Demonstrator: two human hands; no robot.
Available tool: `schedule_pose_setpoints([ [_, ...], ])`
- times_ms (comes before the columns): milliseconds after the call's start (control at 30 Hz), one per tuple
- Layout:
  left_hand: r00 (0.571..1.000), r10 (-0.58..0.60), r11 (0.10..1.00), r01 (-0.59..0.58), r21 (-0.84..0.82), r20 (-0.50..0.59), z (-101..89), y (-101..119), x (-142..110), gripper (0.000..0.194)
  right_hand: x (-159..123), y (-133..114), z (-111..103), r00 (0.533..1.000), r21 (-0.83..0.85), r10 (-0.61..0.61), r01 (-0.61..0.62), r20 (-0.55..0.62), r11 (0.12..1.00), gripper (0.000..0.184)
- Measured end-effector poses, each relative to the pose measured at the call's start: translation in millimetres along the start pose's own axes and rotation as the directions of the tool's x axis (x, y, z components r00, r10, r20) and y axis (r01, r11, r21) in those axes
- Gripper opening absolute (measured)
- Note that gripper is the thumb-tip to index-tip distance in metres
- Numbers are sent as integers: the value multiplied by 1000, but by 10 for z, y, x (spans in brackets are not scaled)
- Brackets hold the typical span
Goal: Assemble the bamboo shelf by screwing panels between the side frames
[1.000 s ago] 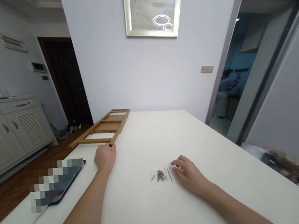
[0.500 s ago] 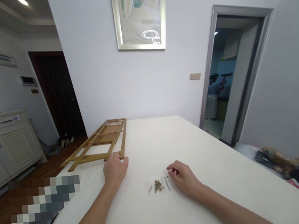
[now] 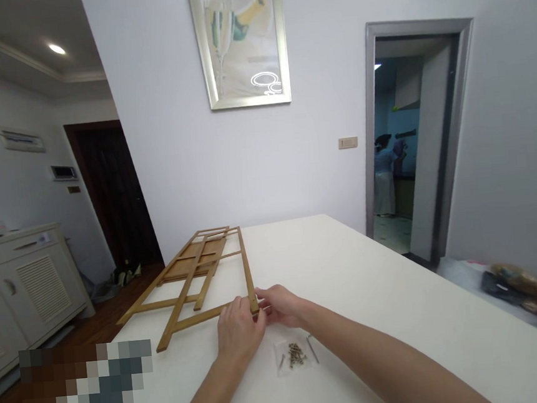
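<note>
My left hand is closed on the near corner of a brown wooden frame with crossbars. At that same corner my right hand touches the long side rail, its fingertips partly hidden behind the left hand and the wood. Beneath this frame lie another wooden frame and brown panels. Just nearer than the hands, a small clear bag rests on the table with a pile of screws. Beside the pile is a hex key, partly covered by my right forearm.
The white table reaches to the wall. A blurred-out flat device lies at the left front. Beyond the table stand a louvred cabinet on the left and a person in the doorway. Bundled things lie at the right.
My left hand has pulled the top wooden frame right and nearer, off the pieces beneath. My right hand has moved left from beside the hex key to the frame's corner. The view has shifted.
</note>
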State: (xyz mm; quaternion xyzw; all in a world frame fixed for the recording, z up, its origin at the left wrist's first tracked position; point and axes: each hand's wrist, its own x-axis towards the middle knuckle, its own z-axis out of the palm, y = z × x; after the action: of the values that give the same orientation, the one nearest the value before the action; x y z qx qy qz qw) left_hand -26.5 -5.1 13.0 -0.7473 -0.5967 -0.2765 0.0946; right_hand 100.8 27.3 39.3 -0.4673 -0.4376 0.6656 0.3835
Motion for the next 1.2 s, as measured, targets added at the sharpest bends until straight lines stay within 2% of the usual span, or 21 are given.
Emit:
schedule_pose_setpoints([
  [100,998,57,996,-55,-70,25,19,-11,-6,12,210,-11,130,997,111,69,-71,25,991,23],
  [233,968,252,944,-244,-221,7,-2,-63,10,8,387,-9,126,993,214,96,-81,-62,973,24],
  [300,953,288,925,-303,-229,-99,-49,-129,42,10,406,-28,70,993,262,53,-24,-104,965,22],
  [367,930,241,940,-295,-172,-276,-121,-220,88,12,380,-63,-2,991,305,-10,51,-134,951,18],
  [467,842,132,975,-204,-83,-523,-257,-363,158,13,285,-116,-131,980,351,-94,151,-175,924,15],
  [533,805,88,987,-148,-55,-587,-333,-436,194,16,201,-130,-237,971,365,-128,196,-202,910,15],
  [567,805,67,991,-121,-53,-590,-354,-464,207,18,155,-131,-298,966,368,-141,214,-215,905,16],
  [667,864,-70,988,-9,-154,-499,-311,-509,230,26,-2,-109,-511,952,360,-168,256,-257,897,17],
  [733,915,-238,930,119,-347,-325,-191,-512,233,35,-117,-77,-653,943,343,-177,270,-281,900,17],
  [767,929,-316,866,199,-459,-193,-113,-507,232,41,-174,-56,-715,939,331,-180,276,-292,902,17],
  [833,913,-391,679,373,-632,117,51,-487,230,53,-271,-4,-814,932,300,-189,284,-310,911,18],
  [867,893,-376,598,437,-672,247,126,-476,230,59,-306,25,-850,928,281,-193,287,-318,916,19],
  [900,872,-373,553,482,-680,316,191,-467,231,64,-329,53,-880,926,262,-196,287,-324,921,20],
  [967,865,-376,547,497,-674,332,283,-464,235,66,-338,98,-922,920,221,-201,284,-336,933,21],
  [1100,885,-388,605,454,-654,255,372,-524,233,61,-250,144,-962,917,124,-206,262,-343,957,23],
  [1200,897,-363,644,438,-628,254,426,-593,222,62,-182,183,-994,921,16,-195,213,-337,977,22],
])
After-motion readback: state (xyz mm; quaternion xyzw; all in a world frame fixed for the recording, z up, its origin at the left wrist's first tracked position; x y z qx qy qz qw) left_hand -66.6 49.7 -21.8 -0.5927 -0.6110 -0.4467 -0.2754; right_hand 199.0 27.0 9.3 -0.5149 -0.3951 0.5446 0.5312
